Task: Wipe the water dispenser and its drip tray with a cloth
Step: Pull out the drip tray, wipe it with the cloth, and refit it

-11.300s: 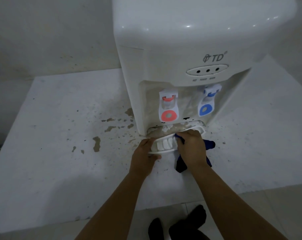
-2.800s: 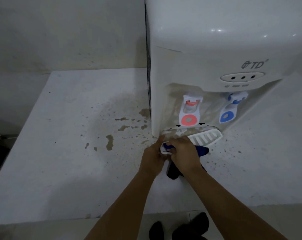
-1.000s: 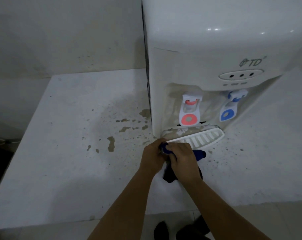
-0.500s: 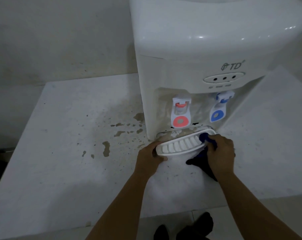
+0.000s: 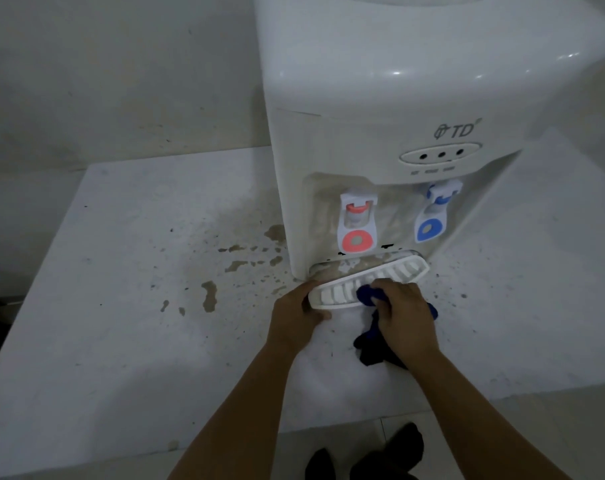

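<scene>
2 hands work on the drip tray (image 5: 370, 284), which is pulled part way out from the base of the water dispenser (image 5: 380, 109) and stands tilted above the counter (image 5: 121, 271). The left hand (image 5: 295, 315) grips the tray's left end with curled fingers. The right hand (image 5: 406, 318) holds the dark blue cloth (image 5: 372, 337) bunched in its curled fingers and presses it on the tray's slotted top, near the middle. The task looks unfinished: brownish stains show in the recess behind the red tap (image 5: 357, 230) and the blue tap (image 5: 432, 216), so the dispenser body probably needs wiping too.
</scene>
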